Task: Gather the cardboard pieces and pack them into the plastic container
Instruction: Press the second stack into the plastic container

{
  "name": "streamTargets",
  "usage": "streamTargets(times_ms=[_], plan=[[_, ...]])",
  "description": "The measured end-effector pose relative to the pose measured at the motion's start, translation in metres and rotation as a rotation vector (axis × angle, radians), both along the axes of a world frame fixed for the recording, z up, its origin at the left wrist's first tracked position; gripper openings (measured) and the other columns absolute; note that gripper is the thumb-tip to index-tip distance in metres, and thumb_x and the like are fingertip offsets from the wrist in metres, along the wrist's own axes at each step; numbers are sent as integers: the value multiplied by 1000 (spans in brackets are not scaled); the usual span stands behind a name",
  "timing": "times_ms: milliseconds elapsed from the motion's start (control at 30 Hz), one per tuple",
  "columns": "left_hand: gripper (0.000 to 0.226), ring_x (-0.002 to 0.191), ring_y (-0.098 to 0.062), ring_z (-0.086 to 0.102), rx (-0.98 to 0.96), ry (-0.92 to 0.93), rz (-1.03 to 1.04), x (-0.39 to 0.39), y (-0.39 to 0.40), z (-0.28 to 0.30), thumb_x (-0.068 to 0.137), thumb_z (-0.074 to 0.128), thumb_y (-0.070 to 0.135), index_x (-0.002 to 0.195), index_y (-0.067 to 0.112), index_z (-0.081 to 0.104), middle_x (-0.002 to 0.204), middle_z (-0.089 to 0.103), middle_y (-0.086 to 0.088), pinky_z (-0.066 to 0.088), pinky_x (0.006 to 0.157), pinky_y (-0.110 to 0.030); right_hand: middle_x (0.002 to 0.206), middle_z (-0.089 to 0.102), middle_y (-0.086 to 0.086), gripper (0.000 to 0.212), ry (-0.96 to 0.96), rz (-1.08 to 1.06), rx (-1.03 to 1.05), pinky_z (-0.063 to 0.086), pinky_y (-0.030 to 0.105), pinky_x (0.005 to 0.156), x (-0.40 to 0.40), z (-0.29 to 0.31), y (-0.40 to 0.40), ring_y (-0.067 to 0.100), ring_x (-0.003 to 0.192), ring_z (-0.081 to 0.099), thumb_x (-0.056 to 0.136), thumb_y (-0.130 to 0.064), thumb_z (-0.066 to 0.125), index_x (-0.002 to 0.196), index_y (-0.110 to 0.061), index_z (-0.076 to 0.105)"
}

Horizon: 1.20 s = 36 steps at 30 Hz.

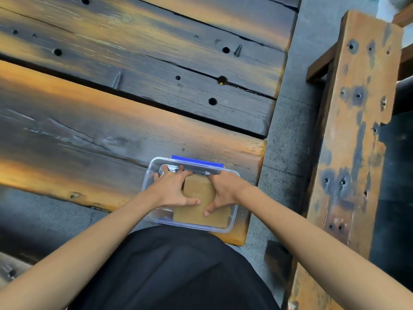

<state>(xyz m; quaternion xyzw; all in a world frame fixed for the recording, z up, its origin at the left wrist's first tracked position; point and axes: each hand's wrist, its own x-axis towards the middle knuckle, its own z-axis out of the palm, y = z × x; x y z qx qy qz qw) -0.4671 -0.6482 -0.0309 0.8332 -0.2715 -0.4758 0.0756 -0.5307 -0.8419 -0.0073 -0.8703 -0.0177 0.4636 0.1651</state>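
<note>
Dark, weathered wooden planks (111, 130) form the table, with a clear rectangular plastic container (233, 217) at its near corner. Both the left hand (172, 190) and right hand (223, 189) lie spread, pressing flat brown cardboard pieces (197, 211) inside. Packing looks nearly done; next probably comes fitting a lid.

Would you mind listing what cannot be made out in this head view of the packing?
- How many cardboard pieces lie in the plastic container: they overlap, and both hands cover them.
- The left hand fingertips: blurred behind the container's clear far wall.
- The right hand fingertips: curled out of sight.
- The blue part behind the container: mostly hidden by its rim.
</note>
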Motion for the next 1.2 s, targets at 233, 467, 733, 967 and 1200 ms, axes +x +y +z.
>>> streamTargets(times_ms=[233, 467, 733, 967, 1200], plan=[[100, 129, -39, 43, 7, 49, -49, 11, -3, 2, 58, 64, 86, 138, 27, 53, 131, 59, -2, 42, 106, -56, 126, 67, 9, 101, -2, -6, -7, 54, 41, 99, -1, 0, 2, 28, 114, 62, 57, -74, 83, 132, -12, 58], [78, 117, -29, 57, 24, 100, -23, 19, -17, 7, 65, 71, 78, 122, 25, 66, 119, 66, -3, 45, 98, -39, 116, 68, 7, 96, 12, -7, -11, 56, 41, 94, 1, 1, 1, 26, 105, 64, 55, -75, 84, 126, -13, 62], [91, 108, -27, 61, 132, 77, -194, 19, -34, 7, 52, 72, 79, 121, 20, 61, 118, 64, -7, 53, 96, -47, 108, 69, 6, 89, -8, 20, -34, 55, 36, 85, -1, 0, 3, 25, 97, 63, 56, -76, 82, 115, -12, 63], [99, 118, -36, 57, 141, 65, -234, 19, -32, -1, 52, 73, 84, 122, 16, 59, 124, 62, -11, 47, 101, -60, 112, 68, 7, 91, -17, -28, -55, 53, 35, 84, -7, -2, 5, 26, 102, 64, 56, -74, 84, 118, -13, 62], [91, 118, -30, 55, 116, 26, -136, 12, -29, 0, 56, 78, 78, 123, 19, 60, 124, 61, -6, 48, 101, -56, 114, 68, 5, 93, -39, -62, -84, 47, 33, 76, -7, -5, 7, 26, 104, 64, 52, -73, 86, 121, -15, 62]])
